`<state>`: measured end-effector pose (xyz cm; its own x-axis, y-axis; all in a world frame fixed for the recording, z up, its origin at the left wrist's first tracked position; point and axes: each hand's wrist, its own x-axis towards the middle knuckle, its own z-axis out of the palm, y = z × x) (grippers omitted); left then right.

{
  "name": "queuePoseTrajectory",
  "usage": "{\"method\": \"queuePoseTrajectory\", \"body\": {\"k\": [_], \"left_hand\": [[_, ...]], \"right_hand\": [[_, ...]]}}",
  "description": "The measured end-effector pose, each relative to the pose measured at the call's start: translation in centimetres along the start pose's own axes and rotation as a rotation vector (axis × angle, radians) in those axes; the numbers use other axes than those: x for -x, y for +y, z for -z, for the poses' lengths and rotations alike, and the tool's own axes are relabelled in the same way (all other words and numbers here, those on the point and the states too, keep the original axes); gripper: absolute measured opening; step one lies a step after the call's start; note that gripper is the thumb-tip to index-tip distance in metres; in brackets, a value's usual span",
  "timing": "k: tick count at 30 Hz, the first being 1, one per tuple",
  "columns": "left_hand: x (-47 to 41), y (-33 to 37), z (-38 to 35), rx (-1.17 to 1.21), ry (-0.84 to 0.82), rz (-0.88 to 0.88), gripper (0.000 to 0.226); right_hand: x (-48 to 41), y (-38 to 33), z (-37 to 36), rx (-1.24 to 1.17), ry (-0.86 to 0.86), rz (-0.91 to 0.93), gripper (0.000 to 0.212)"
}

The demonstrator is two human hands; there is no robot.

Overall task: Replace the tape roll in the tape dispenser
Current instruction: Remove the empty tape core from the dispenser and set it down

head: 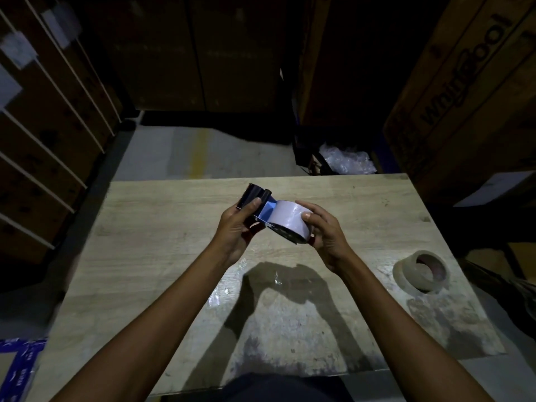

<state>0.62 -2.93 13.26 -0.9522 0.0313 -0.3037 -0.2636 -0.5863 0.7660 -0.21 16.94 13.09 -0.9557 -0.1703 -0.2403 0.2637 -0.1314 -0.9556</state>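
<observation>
White tape roll (287, 220), gripped by the right hand (324, 233), sits at three o'clock of the left hand (236, 227), whose fingers (252, 205) clasp the tape dispenser (255, 198); axis runs nine-to-three.

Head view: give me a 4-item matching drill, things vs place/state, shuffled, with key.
Things:
1. tape dispenser
2. clear tape roll
3. spare tape ring
4. bubble wrap

Place/state:
A. lying on the table, right side
B. on the floor beyond the table
C. gripped by left hand
D. under right hand fingers, at the dispenser

Pairs: 1-C, 2-D, 3-A, 4-B
</observation>
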Motion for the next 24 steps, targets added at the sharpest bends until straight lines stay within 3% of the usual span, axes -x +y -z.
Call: {"method": "queuePoseTrajectory", "body": {"k": [8,15,19,24], "left_hand": [[0.0,-0.6,-0.7,0.007,-0.124,0.01,0.04],[0.1,-0.1,-1.2,-0.093,-0.084,-0.041,0.045],[0.2,-0.1,-1.3,-0.106,-0.038,-0.057,0.048],[0.3,0.0,-0.8,-0.183,0.054,-0.045,0.054]], "right_hand": [[0.2,0.0,-1.4,-0.216,-0.014,-0.159,0.046],[0.8,-0.1,-2.3,-0.425,-0.032,-0.253,0.056],[1.0,0.2,-2.9,-0.382,-0.097,-0.284,0.057],[0.9,1.0,-3.7,-0.121,0.0,-0.289,0.052]]}}
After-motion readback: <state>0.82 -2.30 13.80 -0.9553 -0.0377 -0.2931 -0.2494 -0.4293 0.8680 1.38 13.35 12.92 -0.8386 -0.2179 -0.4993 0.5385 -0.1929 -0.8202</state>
